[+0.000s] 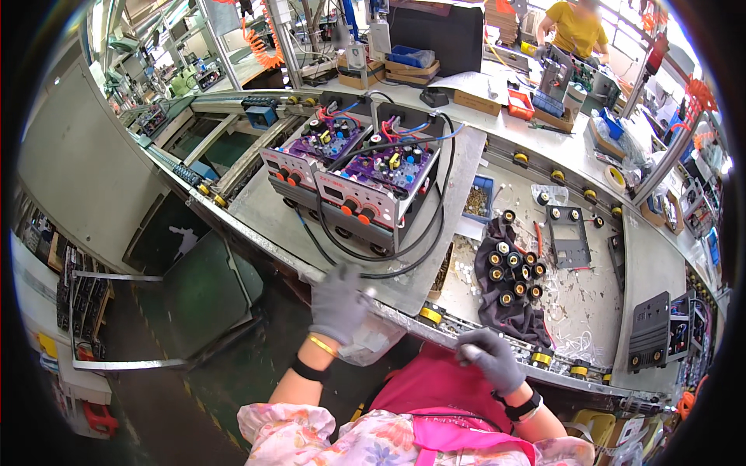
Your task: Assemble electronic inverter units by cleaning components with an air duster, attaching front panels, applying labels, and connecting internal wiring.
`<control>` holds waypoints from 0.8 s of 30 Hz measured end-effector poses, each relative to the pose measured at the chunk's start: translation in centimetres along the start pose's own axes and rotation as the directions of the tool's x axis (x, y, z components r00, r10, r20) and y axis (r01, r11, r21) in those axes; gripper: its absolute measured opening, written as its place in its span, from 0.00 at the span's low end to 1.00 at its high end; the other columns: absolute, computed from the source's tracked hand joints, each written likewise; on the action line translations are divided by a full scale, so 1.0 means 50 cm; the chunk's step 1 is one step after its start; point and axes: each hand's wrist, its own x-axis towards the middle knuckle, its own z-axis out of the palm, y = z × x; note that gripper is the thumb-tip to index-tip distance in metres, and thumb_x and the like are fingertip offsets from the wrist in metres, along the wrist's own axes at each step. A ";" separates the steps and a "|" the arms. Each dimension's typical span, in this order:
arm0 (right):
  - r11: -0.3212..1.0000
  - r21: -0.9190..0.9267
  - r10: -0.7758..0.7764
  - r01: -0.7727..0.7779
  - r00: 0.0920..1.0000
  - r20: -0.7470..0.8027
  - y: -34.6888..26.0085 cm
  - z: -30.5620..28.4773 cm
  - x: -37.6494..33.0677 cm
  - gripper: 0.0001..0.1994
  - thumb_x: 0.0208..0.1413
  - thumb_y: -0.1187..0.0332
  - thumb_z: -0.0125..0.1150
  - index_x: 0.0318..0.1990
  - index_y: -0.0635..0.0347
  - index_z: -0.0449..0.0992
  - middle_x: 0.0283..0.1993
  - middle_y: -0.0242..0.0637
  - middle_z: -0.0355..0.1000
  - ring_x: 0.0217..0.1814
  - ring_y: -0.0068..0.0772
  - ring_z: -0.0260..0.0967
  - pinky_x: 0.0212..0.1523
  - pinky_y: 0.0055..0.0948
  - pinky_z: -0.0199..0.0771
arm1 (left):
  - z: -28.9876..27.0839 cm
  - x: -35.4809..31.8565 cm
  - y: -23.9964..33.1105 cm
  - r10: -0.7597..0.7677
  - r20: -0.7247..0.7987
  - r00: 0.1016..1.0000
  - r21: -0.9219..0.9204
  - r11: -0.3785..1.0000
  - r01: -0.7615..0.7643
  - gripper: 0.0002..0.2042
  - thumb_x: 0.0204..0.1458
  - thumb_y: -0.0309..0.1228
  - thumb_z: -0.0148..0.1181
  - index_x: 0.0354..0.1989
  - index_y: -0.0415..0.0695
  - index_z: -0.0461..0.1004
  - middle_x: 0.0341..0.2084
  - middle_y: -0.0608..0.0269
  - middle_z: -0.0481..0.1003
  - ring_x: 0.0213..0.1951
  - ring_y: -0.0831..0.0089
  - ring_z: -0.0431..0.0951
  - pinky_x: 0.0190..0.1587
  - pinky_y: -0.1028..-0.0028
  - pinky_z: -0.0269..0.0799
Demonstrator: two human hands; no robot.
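My left hand point(339, 304), in a grey glove, is over the near edge of the metal board point(273, 233), just below a looped black cable point(404, 272). Its fingers reach forward, apart from the thumb, with nothing visible in them. Two welding machine units point(350, 194) with orange knobs and exposed purple circuit boards point(388, 167) stand side by side on the board; the cable trails from them. My right hand point(493, 361), also gloved, hovers before the bench edge, above the pink apron point(431, 384). Its fingers are curled, and a pale spot shows at their tips; what they hold, if anything, is unclear.
Right of the board, several black round sockets point(513, 272) lie on a dark cloth point(497, 311). Beyond are a blue bin of small parts point(478, 198) and a black panel point(569, 237). Another unit point(657, 334) stands far right. A person in yellow point(575, 31) works across the bench.
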 end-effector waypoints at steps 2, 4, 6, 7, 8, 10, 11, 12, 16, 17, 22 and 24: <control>0.914 -0.375 -0.228 0.154 0.960 -0.162 0.020 -0.052 -0.027 0.08 0.57 0.76 0.57 0.44 0.66 0.75 0.39 0.36 0.76 0.37 0.23 0.74 0.38 0.24 0.74 | 0.022 -0.017 0.077 0.104 -0.006 0.995 0.035 0.994 -0.103 0.28 0.49 0.48 0.62 0.54 0.43 0.69 0.48 0.46 0.71 0.48 0.48 0.73 0.50 0.55 0.69; 0.706 -0.666 -0.484 0.239 0.850 -0.208 0.040 -0.106 -0.047 0.07 0.55 0.77 0.58 0.41 0.66 0.76 0.35 0.34 0.75 0.35 0.21 0.72 0.36 0.24 0.72 | 0.045 -0.017 0.139 0.137 -0.008 0.991 0.096 0.986 -0.135 0.30 0.48 0.51 0.62 0.54 0.42 0.69 0.48 0.47 0.71 0.48 0.50 0.72 0.50 0.56 0.68; 0.691 -0.687 -0.537 0.227 0.797 -0.277 0.063 -0.149 -0.072 0.06 0.53 0.77 0.59 0.39 0.64 0.76 0.33 0.37 0.74 0.33 0.25 0.72 0.35 0.25 0.72 | 0.067 0.010 0.180 0.065 0.047 0.997 0.187 0.980 -0.072 0.33 0.47 0.53 0.63 0.54 0.40 0.69 0.50 0.48 0.71 0.48 0.53 0.71 0.51 0.58 0.67; 0.729 -0.651 -0.517 0.211 0.792 -0.323 0.074 -0.163 -0.080 0.06 0.53 0.77 0.59 0.38 0.63 0.77 0.33 0.37 0.74 0.33 0.27 0.73 0.35 0.25 0.72 | 0.075 0.024 0.193 0.045 0.046 0.998 0.306 0.950 -0.057 0.37 0.45 0.56 0.63 0.56 0.38 0.69 0.51 0.50 0.70 0.48 0.57 0.70 0.51 0.62 0.67; 0.772 -0.609 -0.486 0.180 0.785 -0.385 0.085 -0.174 -0.085 0.05 0.53 0.77 0.59 0.38 0.63 0.77 0.34 0.38 0.75 0.33 0.28 0.73 0.35 0.25 0.72 | 0.082 0.038 0.201 0.002 0.068 0.998 0.330 0.944 -0.024 0.37 0.45 0.56 0.63 0.56 0.38 0.68 0.52 0.51 0.70 0.48 0.57 0.70 0.51 0.62 0.66; 0.739 -0.638 -0.550 0.218 0.742 -0.383 0.104 -0.184 -0.093 0.05 0.52 0.77 0.59 0.36 0.63 0.77 0.33 0.39 0.75 0.32 0.31 0.73 0.35 0.27 0.72 | 0.096 0.054 0.217 -0.080 0.103 0.991 0.396 0.918 0.033 0.39 0.45 0.58 0.63 0.58 0.38 0.68 0.52 0.51 0.69 0.48 0.59 0.70 0.51 0.63 0.66; 0.707 -0.668 -0.573 0.232 0.741 -0.349 0.110 -0.187 -0.095 0.05 0.51 0.77 0.59 0.36 0.62 0.77 0.33 0.39 0.74 0.32 0.33 0.73 0.35 0.28 0.72 | 0.104 0.059 0.226 -0.128 0.152 0.980 0.433 0.900 0.050 0.41 0.45 0.59 0.62 0.59 0.37 0.66 0.52 0.50 0.69 0.48 0.60 0.70 0.49 0.63 0.67; 0.678 -0.697 -0.584 0.232 0.747 -0.319 0.113 -0.188 -0.096 0.05 0.51 0.77 0.60 0.36 0.62 0.77 0.32 0.40 0.74 0.32 0.35 0.73 0.35 0.29 0.72 | 0.113 0.063 0.237 -0.159 0.151 0.976 0.455 0.887 0.074 0.42 0.45 0.58 0.63 0.60 0.36 0.65 0.52 0.49 0.69 0.48 0.59 0.70 0.49 0.62 0.67; 0.626 -0.747 -0.585 0.221 0.767 -0.263 0.109 -0.186 -0.091 0.06 0.48 0.75 0.62 0.36 0.61 0.76 0.33 0.43 0.74 0.33 0.42 0.74 0.35 0.33 0.73 | 0.135 0.077 0.253 -0.248 0.199 0.948 0.481 0.868 0.126 0.42 0.47 0.54 0.62 0.62 0.32 0.61 0.56 0.43 0.67 0.48 0.56 0.71 0.48 0.60 0.68; 0.595 -0.769 -0.611 0.234 0.753 -0.244 0.105 -0.186 -0.090 0.06 0.48 0.75 0.62 0.36 0.61 0.76 0.33 0.43 0.74 0.34 0.42 0.74 0.35 0.33 0.73 | 0.137 0.085 0.251 -0.266 0.221 0.938 0.468 0.873 0.137 0.41 0.47 0.53 0.62 0.62 0.31 0.61 0.57 0.42 0.66 0.49 0.55 0.71 0.49 0.60 0.68; 0.626 -0.746 -0.572 0.228 0.784 -0.240 0.092 -0.183 -0.092 0.05 0.49 0.76 0.61 0.35 0.62 0.76 0.31 0.41 0.73 0.30 0.36 0.73 0.32 0.30 0.72 | 0.146 0.109 0.218 -0.323 0.201 0.925 0.466 0.862 0.200 0.38 0.50 0.47 0.59 0.64 0.31 0.59 0.63 0.36 0.60 0.55 0.45 0.69 0.54 0.57 0.67; 0.624 -0.747 -0.568 0.232 0.791 -0.228 0.090 -0.182 -0.093 0.05 0.49 0.76 0.61 0.35 0.62 0.76 0.31 0.40 0.72 0.28 0.34 0.72 0.31 0.30 0.71 | 0.146 0.122 0.186 -0.368 0.219 0.904 0.447 0.861 0.243 0.35 0.53 0.42 0.55 0.64 0.31 0.58 0.64 0.37 0.58 0.59 0.42 0.66 0.58 0.52 0.63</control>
